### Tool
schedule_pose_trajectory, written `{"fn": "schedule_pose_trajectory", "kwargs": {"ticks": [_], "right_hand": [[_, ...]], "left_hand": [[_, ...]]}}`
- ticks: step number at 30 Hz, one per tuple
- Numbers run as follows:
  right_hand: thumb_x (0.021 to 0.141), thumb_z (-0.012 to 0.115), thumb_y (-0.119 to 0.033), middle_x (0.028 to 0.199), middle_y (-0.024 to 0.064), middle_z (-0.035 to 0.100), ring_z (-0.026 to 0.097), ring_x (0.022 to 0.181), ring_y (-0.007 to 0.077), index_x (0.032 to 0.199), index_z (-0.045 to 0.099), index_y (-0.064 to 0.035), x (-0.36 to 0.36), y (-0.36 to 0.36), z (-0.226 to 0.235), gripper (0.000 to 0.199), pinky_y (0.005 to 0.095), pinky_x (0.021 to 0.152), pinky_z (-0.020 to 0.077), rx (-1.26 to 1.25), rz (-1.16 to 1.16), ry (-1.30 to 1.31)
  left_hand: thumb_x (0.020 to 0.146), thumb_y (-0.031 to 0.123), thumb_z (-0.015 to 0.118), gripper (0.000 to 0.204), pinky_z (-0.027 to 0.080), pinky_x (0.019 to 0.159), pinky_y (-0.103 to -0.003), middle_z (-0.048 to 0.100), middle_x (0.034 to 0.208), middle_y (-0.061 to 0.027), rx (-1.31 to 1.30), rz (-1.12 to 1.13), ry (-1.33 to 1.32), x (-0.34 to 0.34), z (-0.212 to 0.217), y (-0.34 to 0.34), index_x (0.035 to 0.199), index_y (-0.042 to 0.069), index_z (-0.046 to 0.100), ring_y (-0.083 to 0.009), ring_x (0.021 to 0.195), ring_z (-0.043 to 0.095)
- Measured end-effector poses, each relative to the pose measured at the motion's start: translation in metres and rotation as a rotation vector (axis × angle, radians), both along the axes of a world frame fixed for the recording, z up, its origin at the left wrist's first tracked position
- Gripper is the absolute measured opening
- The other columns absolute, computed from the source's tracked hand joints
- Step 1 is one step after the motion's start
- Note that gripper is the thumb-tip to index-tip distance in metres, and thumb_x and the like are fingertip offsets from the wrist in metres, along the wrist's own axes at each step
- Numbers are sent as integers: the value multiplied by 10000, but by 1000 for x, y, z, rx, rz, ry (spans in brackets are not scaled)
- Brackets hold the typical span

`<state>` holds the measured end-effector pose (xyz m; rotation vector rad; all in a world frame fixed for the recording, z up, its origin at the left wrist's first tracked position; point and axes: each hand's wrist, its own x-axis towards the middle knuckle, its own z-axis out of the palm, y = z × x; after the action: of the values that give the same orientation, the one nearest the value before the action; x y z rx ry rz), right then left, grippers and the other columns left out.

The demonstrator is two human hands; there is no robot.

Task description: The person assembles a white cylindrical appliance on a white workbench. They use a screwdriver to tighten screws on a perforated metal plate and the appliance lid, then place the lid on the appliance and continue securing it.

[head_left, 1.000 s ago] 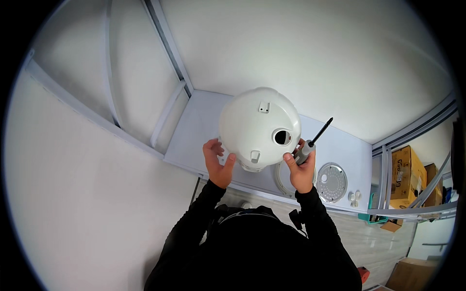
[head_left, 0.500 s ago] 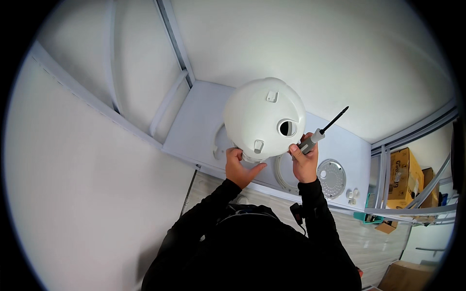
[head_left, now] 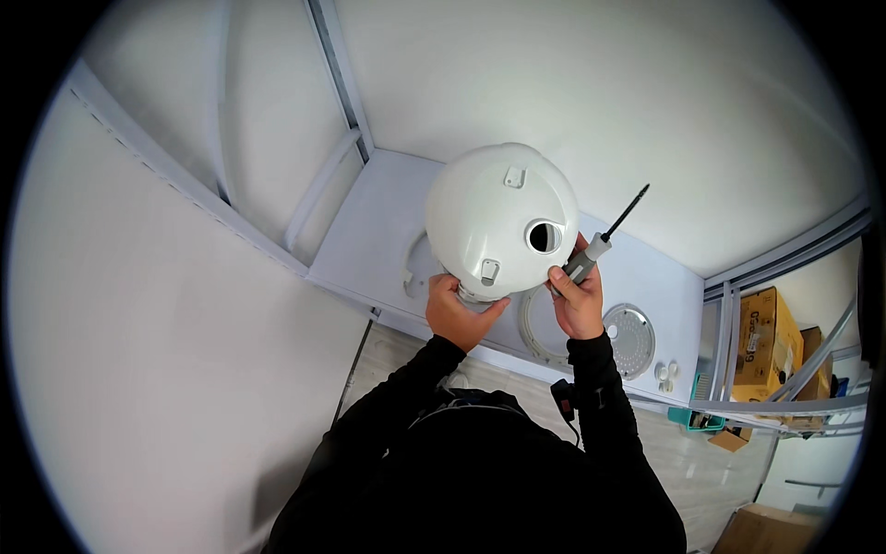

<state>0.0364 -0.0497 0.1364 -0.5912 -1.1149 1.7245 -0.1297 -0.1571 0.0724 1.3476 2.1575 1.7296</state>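
Over the table I hold up a large glossy white rounded housing (head_left: 480, 208) that has a round hole and two small moulded recesses. My left hand (head_left: 461, 312) is closed on a knob-like part at its near lower edge, thumb across it. With my right hand (head_left: 580, 294) I grip a screwdriver (head_left: 581, 265), grey-handled with a dark shaft pointing up and right, while the thumb and fingers also steady the housing's right side. The fingertips behind the housing are hidden.
On the white table (head_left: 369, 212) lie a curved white piece (head_left: 413, 268), a pale ring (head_left: 531, 337), a perforated round plate (head_left: 630, 340) and several small white caps (head_left: 666, 373). Frame rails edge the table. Yellow cartons (head_left: 764, 342) and a teal basket (head_left: 694, 420) stand at right.
My left thumb and fingers have closed further round the part at the housing's lower edge. The screwdriver has shifted slightly left and up with my right hand.
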Motion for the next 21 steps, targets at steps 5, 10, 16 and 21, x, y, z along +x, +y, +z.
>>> {"fn": "schedule_pose_trajectory", "kwargs": {"ticks": [5, 10, 16, 21], "right_hand": [[975, 725, -155, 1223, 8, 648, 609, 991, 101, 1543, 409, -44, -7, 1, -4, 659, 283, 814, 493, -9, -109, -141], [986, 717, -185, 1215, 31, 656, 628, 995, 114, 1524, 421, -28, -8, 3, -13, 634, 295, 816, 519, -4, -130, -179], [990, 721, -244, 1162, 37, 656, 638, 971, 117, 1477, 444, -14, -8, 3, -16, 606, 296, 789, 536, -62, -153, -321], [984, 730, -241, 1058, 32, 654, 631, 866, 107, 1450, 463, -3, -17, -1, -15, 587, 278, 710, 556, -60, -236, -320]], "left_hand": [[598, 310, 980, 797, 515, 740, -417, 535, 1111, -140, -24, 10, -14, 2, -8, 0, 1135, 45, 453, -312, 940, 615], [583, 305, 997, 812, 492, 685, -364, 516, 1045, -110, 30, 16, 62, 2, -9, 2, 1103, 33, 435, -246, 830, 584], [582, 313, 993, 801, 523, 734, -396, 538, 1102, -153, 40, -1, 12, 0, -15, 0, 1112, 22, 467, -295, 900, 628], [590, 312, 996, 787, 529, 749, -394, 547, 1129, -151, 37, -36, -41, -2, -16, -2, 1114, 23, 486, -284, 912, 633]]}}
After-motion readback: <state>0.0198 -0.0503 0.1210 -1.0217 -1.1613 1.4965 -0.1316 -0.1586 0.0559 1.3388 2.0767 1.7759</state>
